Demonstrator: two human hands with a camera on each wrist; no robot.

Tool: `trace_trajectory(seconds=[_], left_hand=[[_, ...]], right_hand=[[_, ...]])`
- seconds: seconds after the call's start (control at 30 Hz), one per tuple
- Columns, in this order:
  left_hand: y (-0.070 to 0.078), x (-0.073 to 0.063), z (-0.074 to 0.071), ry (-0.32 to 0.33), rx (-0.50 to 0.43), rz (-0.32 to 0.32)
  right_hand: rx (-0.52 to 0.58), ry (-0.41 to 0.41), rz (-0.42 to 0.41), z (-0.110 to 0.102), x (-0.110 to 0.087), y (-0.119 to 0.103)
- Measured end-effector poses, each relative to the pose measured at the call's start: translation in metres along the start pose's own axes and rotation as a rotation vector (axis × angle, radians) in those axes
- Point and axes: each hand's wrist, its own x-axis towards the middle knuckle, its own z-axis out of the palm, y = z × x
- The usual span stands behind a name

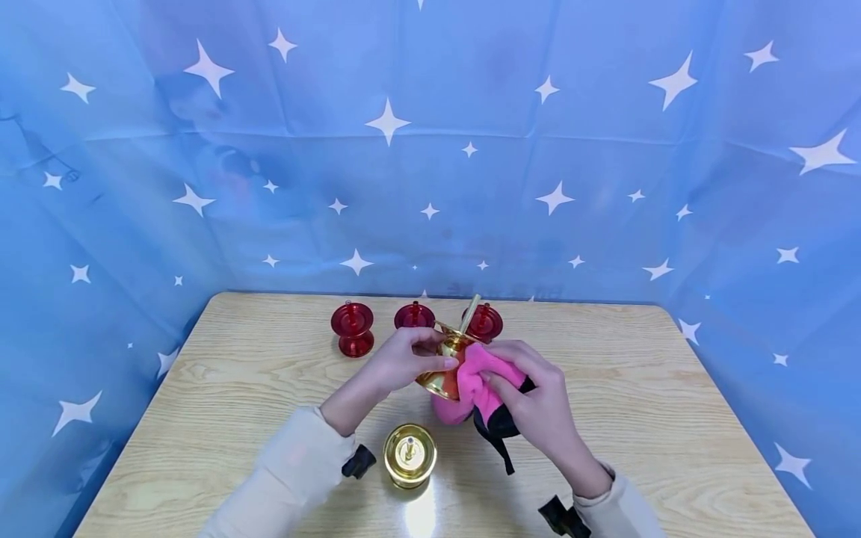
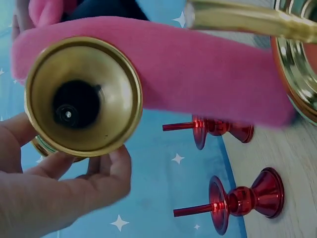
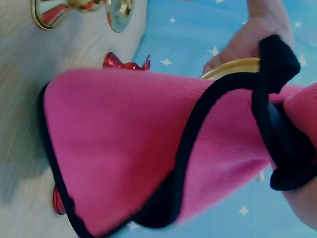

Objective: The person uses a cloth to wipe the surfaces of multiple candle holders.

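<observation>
Left grip [image 1: 403,362] near gold holder's [image 1: 448,378] edge

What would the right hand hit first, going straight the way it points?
Beyond the pink cloth it grips, the right hand would probably meet the gold stand in the left hand; depth is unclear.

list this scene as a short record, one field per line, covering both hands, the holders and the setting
left hand: grips the held gold holder
held gold holder: tilted, off the table
right hand: holds the pink cloth
pink cloth: black-edged, at the held holder's side
standing gold holder: upright on the table, nearer the person than the red holders
red holders: three, upright near the table's far edge; middle and right ones partly hidden
table: light wood grain
backdrop: blue with white stars
</observation>
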Motion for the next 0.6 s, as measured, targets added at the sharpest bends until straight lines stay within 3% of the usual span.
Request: trace_trajectory(seconds=[0.13, 0.3, 0.4, 0.6], left_hand=[[0.004, -0.001, -0.002, -0.024, -0.075, -0.029], [0.01, -0.002, -0.004, -0.057, -0.194, -0.042], [0.011, -0.002, -0.004, -0.055, -0.174, -0.051], [0.016, -0.004, -0.006, -0.091, -0.137, -0.025]], right_hand=[[0.007, 0.01, -0.009, 0.0, 0.001, 0.002], [0.003, 0.044, 0.061, 0.0, 0.002, -0.003], [0.006, 0.039, 0.091, 0.0, 0.002, -0.006], [0.02, 0.028, 0.114, 0.0, -0.003, 0.011]])
